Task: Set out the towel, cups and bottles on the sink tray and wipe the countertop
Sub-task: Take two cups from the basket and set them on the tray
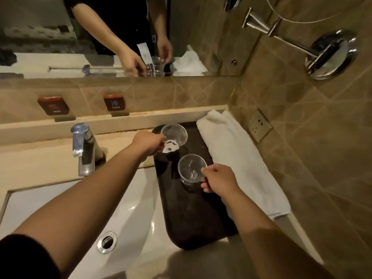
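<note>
A dark tray (193,218) lies on the counter right of the sink. Two clear glass cups stand upright on it. The far cup (174,133) sits at the tray's back left corner, and my left hand (149,142) grips its near side, where a white label or paper shows. The near cup (191,168) stands mid-tray, with my right hand (218,179) closed on its right side. A folded white towel (239,158) lies along the tray's right edge against the wall. No bottles are visible.
A chrome faucet (84,148) stands left of the tray behind the white sink basin (128,210) with its drain (107,242). Hot and cold signs sit on the ledge. A wall socket (259,125) and a chrome swing-arm mirror (330,55) are on the right wall.
</note>
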Demonstrator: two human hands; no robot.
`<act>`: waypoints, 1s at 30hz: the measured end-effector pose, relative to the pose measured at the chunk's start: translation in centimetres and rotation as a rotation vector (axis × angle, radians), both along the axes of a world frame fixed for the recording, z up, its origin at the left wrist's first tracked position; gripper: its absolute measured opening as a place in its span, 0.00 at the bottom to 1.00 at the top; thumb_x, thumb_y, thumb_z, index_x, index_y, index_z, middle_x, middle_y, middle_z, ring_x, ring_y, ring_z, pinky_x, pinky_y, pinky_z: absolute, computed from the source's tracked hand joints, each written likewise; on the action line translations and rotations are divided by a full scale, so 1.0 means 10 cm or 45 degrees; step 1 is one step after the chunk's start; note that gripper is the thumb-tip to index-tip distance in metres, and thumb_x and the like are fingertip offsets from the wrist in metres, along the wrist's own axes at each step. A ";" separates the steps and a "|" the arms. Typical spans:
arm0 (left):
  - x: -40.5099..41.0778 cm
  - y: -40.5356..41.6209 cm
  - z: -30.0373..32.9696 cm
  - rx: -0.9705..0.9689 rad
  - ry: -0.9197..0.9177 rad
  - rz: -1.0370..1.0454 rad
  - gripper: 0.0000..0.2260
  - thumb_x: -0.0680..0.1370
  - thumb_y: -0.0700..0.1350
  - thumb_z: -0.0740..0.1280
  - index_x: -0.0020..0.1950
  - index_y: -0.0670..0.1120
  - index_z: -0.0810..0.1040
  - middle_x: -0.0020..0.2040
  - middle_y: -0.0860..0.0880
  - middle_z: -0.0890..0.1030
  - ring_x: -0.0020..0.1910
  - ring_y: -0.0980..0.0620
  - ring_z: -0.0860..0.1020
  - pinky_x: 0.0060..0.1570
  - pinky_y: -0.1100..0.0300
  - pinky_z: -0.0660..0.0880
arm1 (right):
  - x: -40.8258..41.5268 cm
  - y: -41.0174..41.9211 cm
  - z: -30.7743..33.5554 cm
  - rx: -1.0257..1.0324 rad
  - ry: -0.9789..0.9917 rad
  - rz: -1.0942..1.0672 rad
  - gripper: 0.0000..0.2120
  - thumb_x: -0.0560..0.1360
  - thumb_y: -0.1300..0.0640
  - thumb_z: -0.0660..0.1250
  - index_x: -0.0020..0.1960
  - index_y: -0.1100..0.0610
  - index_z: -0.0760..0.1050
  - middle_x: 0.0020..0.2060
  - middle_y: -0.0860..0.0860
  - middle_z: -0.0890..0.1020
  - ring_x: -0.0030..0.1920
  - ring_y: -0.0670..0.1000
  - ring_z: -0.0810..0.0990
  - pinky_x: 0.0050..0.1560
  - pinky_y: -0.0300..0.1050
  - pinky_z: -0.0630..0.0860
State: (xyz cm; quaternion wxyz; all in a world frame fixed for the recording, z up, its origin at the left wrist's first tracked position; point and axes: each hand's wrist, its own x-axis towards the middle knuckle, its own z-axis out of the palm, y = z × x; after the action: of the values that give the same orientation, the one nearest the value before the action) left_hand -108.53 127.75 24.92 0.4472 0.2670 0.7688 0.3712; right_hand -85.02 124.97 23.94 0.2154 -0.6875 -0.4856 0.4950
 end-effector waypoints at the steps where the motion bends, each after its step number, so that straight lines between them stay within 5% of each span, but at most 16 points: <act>1: 0.00 0.09 -0.04 -0.006 -0.013 -0.003 0.08 0.75 0.43 0.71 0.37 0.41 0.81 0.27 0.47 0.81 0.22 0.54 0.76 0.23 0.65 0.73 | -0.04 0.08 -0.04 -0.007 0.009 -0.007 0.07 0.77 0.58 0.68 0.43 0.59 0.81 0.34 0.58 0.85 0.30 0.51 0.81 0.37 0.50 0.84; 7: 0.03 0.49 -0.23 -0.077 -0.086 0.029 0.08 0.75 0.43 0.70 0.36 0.43 0.80 0.19 0.52 0.76 0.15 0.57 0.73 0.21 0.66 0.73 | -0.25 0.49 -0.29 -0.066 0.107 -0.086 0.07 0.77 0.58 0.68 0.43 0.60 0.80 0.32 0.56 0.82 0.28 0.51 0.79 0.35 0.47 0.82; 17: 0.00 0.79 -0.47 -0.074 -0.179 0.064 0.07 0.75 0.47 0.72 0.43 0.44 0.82 0.34 0.47 0.82 0.31 0.54 0.80 0.33 0.61 0.77 | -0.34 0.76 -0.54 -0.099 0.146 -0.126 0.07 0.78 0.55 0.69 0.48 0.59 0.82 0.35 0.54 0.84 0.30 0.50 0.82 0.35 0.44 0.82; 23: 0.00 0.80 -0.48 -0.047 -0.217 0.065 0.08 0.77 0.49 0.72 0.45 0.44 0.82 0.27 0.51 0.82 0.29 0.55 0.79 0.34 0.61 0.77 | -0.38 0.76 -0.53 -0.095 0.108 -0.127 0.10 0.79 0.53 0.69 0.54 0.58 0.81 0.38 0.54 0.84 0.32 0.49 0.83 0.39 0.45 0.85; 30: -0.05 0.69 -0.50 -0.020 -0.241 0.049 0.11 0.77 0.53 0.70 0.46 0.45 0.82 0.34 0.50 0.84 0.34 0.52 0.80 0.39 0.57 0.76 | -0.38 0.67 -0.45 -0.115 0.085 -0.122 0.12 0.80 0.49 0.67 0.55 0.57 0.80 0.42 0.54 0.84 0.35 0.49 0.83 0.40 0.44 0.85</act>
State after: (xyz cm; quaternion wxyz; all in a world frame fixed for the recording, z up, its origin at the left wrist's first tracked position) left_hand -109.06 134.67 19.90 0.5128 0.2123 0.7309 0.3971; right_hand -88.81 131.65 19.43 0.2237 -0.7020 -0.4220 0.5283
